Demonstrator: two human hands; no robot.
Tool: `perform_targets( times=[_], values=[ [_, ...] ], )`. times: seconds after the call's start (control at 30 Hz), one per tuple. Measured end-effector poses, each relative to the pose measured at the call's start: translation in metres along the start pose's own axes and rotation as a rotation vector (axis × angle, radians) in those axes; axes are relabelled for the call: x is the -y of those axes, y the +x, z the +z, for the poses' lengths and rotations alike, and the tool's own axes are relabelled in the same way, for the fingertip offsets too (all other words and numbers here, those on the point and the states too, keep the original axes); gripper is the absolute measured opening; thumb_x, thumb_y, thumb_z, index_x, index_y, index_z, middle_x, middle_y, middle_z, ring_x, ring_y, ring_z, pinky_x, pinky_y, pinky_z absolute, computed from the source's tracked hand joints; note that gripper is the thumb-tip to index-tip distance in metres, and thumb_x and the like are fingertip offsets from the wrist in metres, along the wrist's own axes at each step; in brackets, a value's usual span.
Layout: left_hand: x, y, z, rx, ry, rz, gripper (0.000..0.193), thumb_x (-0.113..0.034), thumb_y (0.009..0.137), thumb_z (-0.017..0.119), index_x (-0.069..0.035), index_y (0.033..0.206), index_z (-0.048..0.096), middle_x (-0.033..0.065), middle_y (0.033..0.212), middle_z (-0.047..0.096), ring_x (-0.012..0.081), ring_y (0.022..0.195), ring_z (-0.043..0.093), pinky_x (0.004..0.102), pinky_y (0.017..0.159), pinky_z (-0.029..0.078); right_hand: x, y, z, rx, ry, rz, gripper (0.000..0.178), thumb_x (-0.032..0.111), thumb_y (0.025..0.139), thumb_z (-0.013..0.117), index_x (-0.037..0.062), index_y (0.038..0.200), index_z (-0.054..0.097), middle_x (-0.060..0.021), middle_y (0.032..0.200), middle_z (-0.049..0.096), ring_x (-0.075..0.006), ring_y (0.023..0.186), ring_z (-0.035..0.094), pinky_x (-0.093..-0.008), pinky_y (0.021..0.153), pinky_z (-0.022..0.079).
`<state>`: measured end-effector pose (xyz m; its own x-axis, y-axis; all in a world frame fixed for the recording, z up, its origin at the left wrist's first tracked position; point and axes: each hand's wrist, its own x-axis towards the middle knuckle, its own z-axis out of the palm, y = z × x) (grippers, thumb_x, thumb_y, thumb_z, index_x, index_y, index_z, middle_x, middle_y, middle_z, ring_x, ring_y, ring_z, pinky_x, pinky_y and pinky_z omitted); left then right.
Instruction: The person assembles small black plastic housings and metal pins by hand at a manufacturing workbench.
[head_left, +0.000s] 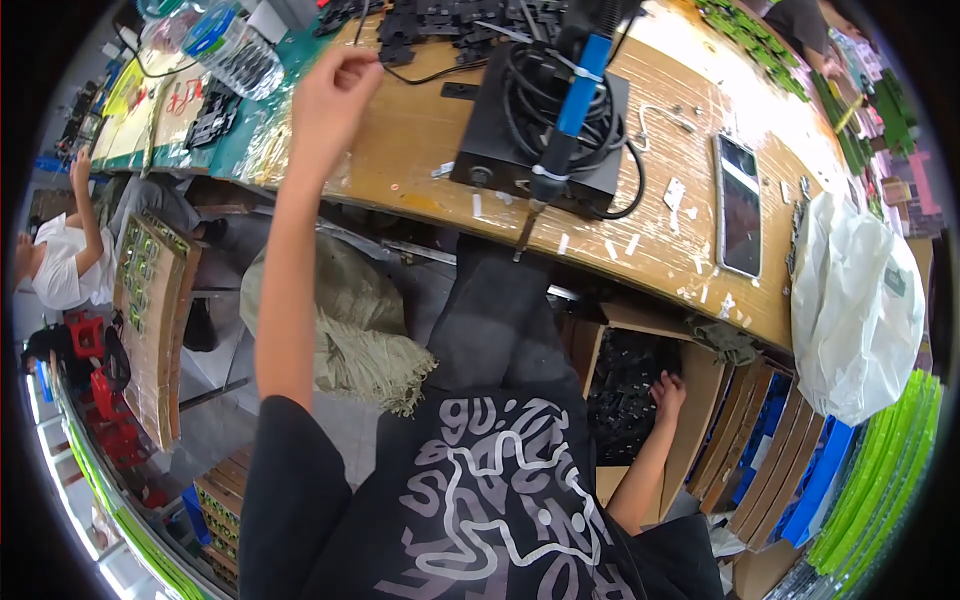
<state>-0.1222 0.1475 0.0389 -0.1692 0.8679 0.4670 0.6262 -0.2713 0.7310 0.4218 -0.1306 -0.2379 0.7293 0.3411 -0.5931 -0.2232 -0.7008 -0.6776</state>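
My left hand [338,95] is raised over the left part of the wooden workbench [410,160], its fingers curled together. What they hold, if anything, is hidden. A thin black cable passes beside the fingertips, and a heap of black plastic parts [440,30] lies just beyond. Low on the right, my right hand [668,395] reaches into a cardboard box [705,400] of small black parts [628,390]. Its fingers are slightly bent and apart, with nothing visible in them. Between my arms, a blue and black electric screwdriver [582,95] hangs bit-down in front of a black box-shaped unit [490,140].
A phone [738,205] lies on the right of the bench among white scraps. A white plastic bag [855,300] hangs at the right edge. Clear plastic jars [235,55] stand far left. Upright cardboard and blue trays [770,450] line the lower right. Other people sit nearby.
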Motion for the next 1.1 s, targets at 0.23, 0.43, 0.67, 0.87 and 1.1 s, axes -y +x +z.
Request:
perform_targets(
  times=[0.23, 0.43, 0.67, 0.87, 1.1],
  values=[
    [0.043, 0.096, 0.037, 0.179, 0.775, 0.092, 0.042, -0.036, 0.073, 0.056, 0.001, 0.091, 0.053, 0.019, 0.084, 0.059, 0.035, 0.081, 0.056, 0.0392, 0.072, 0.044, 0.212, -0.173, -0.004, 0.718, -0.319, -0.437, 0.019, 0.005, 0.077, 0.055, -0.0025, 0.095, 0.052, -0.0098, 0.082, 0.056, -0.0162, 0.066, 0.057, -0.0255, 0.055, 0.05],
    [0.058, 0.12, 0.045, 0.309, 0.61, -0.048, 0.05, -0.039, 0.061, 0.067, 0.002, 0.088, 0.057, 0.0169, 0.077, 0.061, 0.0268, 0.073, 0.06, 0.0326, 0.069, 0.046, 0.321, -0.212, 0.008, 0.496, -0.363, -0.965, 0.02, 0.007, 0.079, 0.053, -0.0021, 0.096, 0.054, -0.0066, 0.079, 0.058, -0.0126, 0.065, 0.056, -0.0247, 0.057, 0.047],
    [0.022, 0.108, 0.031, 0.071, 0.374, -0.169, 0.042, -0.03, 0.065, 0.063, 0.0, 0.093, 0.055, 0.0128, 0.074, 0.061, 0.0191, 0.062, 0.061, 0.0279, 0.06, 0.047, 0.426, -0.07, 0.094, -0.565, -1.244, -1.355, 0.021, 0.004, 0.073, 0.046, -0.0012, 0.089, 0.057, -0.0184, 0.094, 0.058, -0.0316, 0.084, 0.057, -0.0366, 0.069, 0.047],
    [0.008, 0.03, 0.008, -0.225, -0.188, -0.099, 0.037, -0.019, 0.07, 0.061, 0.002, 0.098, 0.049, 0.01, 0.09, 0.057, 0.0178, 0.08, 0.054, 0.0251, 0.072, 0.041, 0.454, -0.001, 0.102, -0.56, -1.408, -1.122, 0.019, 0.01, 0.078, 0.044, 0.0026, 0.088, 0.058, -0.0167, 0.096, 0.058, -0.0347, 0.09, 0.056, -0.0404, 0.072, 0.047],
    [-0.049, -0.09, -0.015, -0.064, -0.804, -0.502, 0.036, -0.013, 0.077, 0.041, -0.002, 0.111, 0.039, 0.005, 0.081, 0.045, 0.0119, 0.063, 0.043, 0.0241, 0.05, 0.036, 0.456, -0.011, 0.097, -0.485, -1.43, -1.131, 0.02, 0.007, 0.078, 0.039, 0.0023, 0.09, 0.055, -0.0192, 0.094, 0.057, -0.0335, 0.092, 0.055, -0.0421, 0.074, 0.045]
  ],
)
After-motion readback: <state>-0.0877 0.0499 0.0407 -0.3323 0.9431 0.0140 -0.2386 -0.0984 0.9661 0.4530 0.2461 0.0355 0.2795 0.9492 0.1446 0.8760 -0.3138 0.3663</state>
